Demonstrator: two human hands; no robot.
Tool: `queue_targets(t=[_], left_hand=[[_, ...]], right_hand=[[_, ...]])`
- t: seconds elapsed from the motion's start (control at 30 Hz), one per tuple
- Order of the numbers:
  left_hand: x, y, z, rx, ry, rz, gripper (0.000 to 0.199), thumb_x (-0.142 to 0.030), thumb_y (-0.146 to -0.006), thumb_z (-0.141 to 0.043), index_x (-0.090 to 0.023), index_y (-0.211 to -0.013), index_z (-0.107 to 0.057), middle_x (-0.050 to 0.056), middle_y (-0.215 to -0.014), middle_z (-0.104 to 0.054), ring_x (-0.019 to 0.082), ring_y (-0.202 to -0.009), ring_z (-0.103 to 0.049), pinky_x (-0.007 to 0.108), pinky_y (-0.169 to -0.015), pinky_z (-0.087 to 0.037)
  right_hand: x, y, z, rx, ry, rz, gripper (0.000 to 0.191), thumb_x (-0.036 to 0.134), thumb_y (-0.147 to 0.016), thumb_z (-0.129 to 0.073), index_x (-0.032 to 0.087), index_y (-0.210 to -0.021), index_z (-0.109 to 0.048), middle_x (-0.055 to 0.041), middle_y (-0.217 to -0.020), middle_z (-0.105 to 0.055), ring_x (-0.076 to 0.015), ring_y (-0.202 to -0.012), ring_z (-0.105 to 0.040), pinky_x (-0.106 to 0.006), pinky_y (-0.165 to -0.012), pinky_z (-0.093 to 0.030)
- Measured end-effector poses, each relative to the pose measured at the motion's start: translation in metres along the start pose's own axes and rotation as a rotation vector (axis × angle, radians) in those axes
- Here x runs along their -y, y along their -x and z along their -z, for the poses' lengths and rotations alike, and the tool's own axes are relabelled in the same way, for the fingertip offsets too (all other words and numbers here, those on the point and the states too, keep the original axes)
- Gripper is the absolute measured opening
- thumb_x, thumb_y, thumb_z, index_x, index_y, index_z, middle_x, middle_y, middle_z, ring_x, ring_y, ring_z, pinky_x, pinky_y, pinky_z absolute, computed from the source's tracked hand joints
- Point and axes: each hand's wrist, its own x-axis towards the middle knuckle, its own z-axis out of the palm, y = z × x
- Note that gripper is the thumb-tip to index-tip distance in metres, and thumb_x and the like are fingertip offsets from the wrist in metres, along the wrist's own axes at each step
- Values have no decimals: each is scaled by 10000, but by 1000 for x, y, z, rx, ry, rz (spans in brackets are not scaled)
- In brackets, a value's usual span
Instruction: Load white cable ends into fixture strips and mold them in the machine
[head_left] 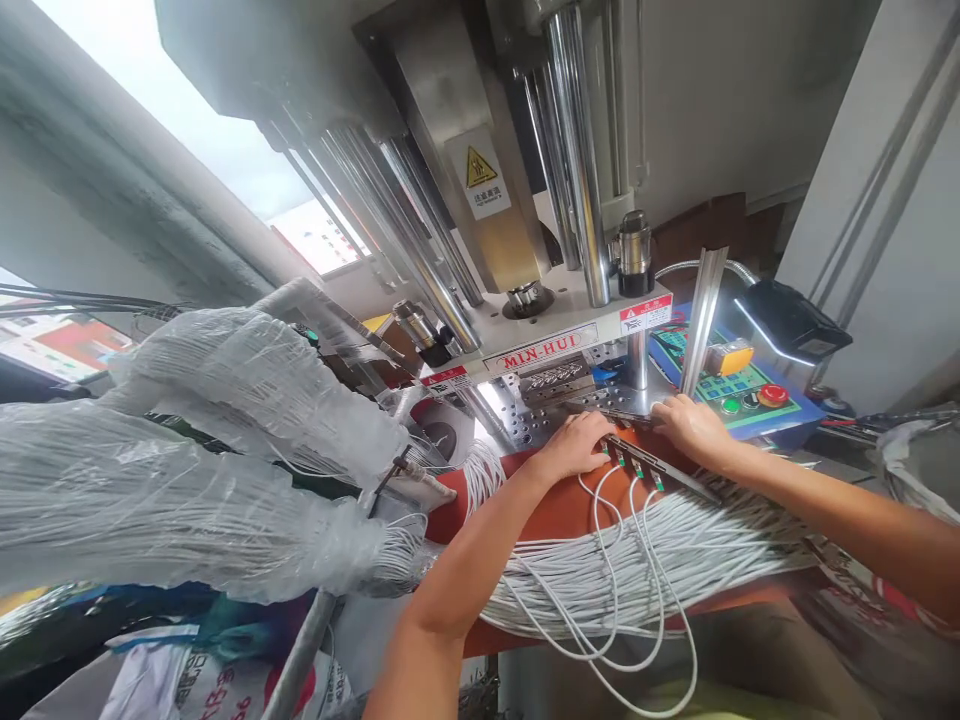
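My left hand [576, 444] has its fingers bent over the left end of a long metal strip [660, 468]. Several green connector ends [638, 469] with white cables [646, 560] hang along the strip's lower side. My right hand [686, 428] is behind the strip, its fingers curled at a flat metal piece near the press bed; what they grip is too small to make out. A perforated metal mould block [555, 383] sits under the press plate [551, 345], just beyond both hands. Beneath them lies an orange-red surface [551, 515].
A thick layer of white cables [705, 540] spreads over the near side. Plastic-wrapped cable bundles [225, 520] fill the left. At the right stands a blue control panel [750, 400] with a red button [772, 396]. Upright steel columns [581, 160] rise above the press.
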Motion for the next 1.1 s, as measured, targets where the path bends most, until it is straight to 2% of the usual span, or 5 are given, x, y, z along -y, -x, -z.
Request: queue_targets(t=[0.27,0.5,0.67,0.9,1.1], left_hand=[[9,20,-9,-56,4,-35,368,-212,-718,-669,-188,-1082,-622,51,-1047,-604,212,-991,-525,339,-962,-415],[15,25,-15,-141,40,-25,334,-226,-687,-692,-161,-1012,-655,62,-973,-613,209,-939,-536,349,-941,-430],[35,26,-1,-331,82,92,347,-204,-659,-717,-172,-1000,-663,53,-971,-609,198,-934,-556,334,-916,-457],[103,12,36,-526,135,365,392,-145,-614,-757,-179,-998,-685,67,-1051,-641,223,-1037,-576,367,-971,-451],[140,5,42,-539,229,574,335,-217,-660,-753,-176,-986,-687,52,-1026,-694,225,-1018,-615,358,-956,-462]], right_hand=[[19,46,8,12,-334,284,590,324,-773,-665,228,-1314,-450,-96,-1118,-632,-275,-1013,-581,-393,-820,-456],[37,58,-9,-26,-189,287,551,244,-817,-608,211,-1349,-466,-80,-923,-664,-259,-862,-612,-346,-693,-470],[20,6,10,-102,-243,385,184,286,-852,-579,229,-1014,-645,-61,-891,-657,-228,-838,-593,-330,-692,-459],[32,-110,19,-191,-372,418,170,297,-822,-600,187,-931,-670,-116,-934,-664,-280,-926,-587,-393,-795,-461],[38,-168,4,-137,-641,397,219,293,-772,-596,230,-953,-702,-69,-1057,-697,-272,-1075,-590,-379,-935,-458]])
